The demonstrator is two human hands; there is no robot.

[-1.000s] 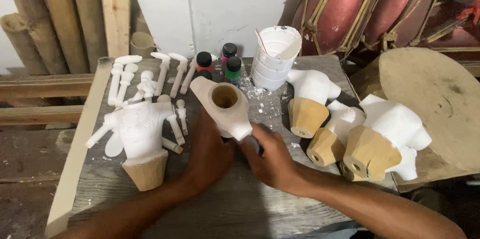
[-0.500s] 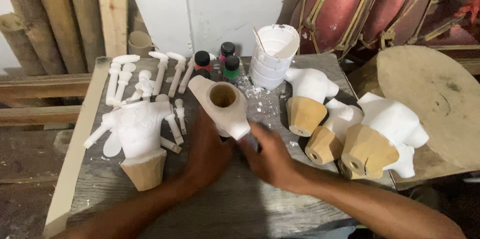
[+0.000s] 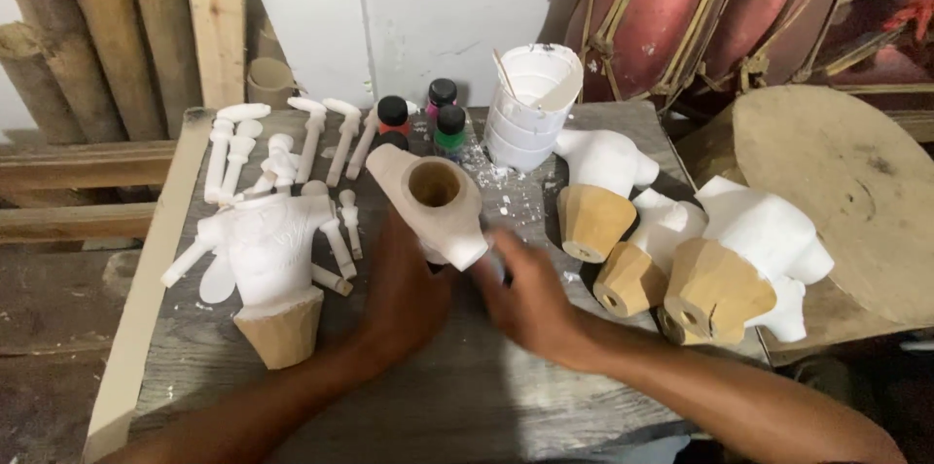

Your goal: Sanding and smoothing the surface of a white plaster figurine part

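Piece: a carved wooden figure piece [image 3: 433, 201], painted white outside, bare tan wood inside its round hollow.
Pose: tilted, the hollow mouth turned up toward me, the narrower white end pointing down and to the right.
Place: lifted above the grey surface, in front of the paint bottles.
Hold: my left hand [image 3: 409, 289] grips it from beneath; my right hand [image 3: 530, 299], blurred, meets its lower end.

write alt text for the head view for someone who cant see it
Two hands work a white-painted wooden figure over a grey table: the left hand holds it from below with its hollow end up, and the blurred right hand is at its lower end. Around it lie white limb pieces, more torsos, paint bottles and stacked cups.
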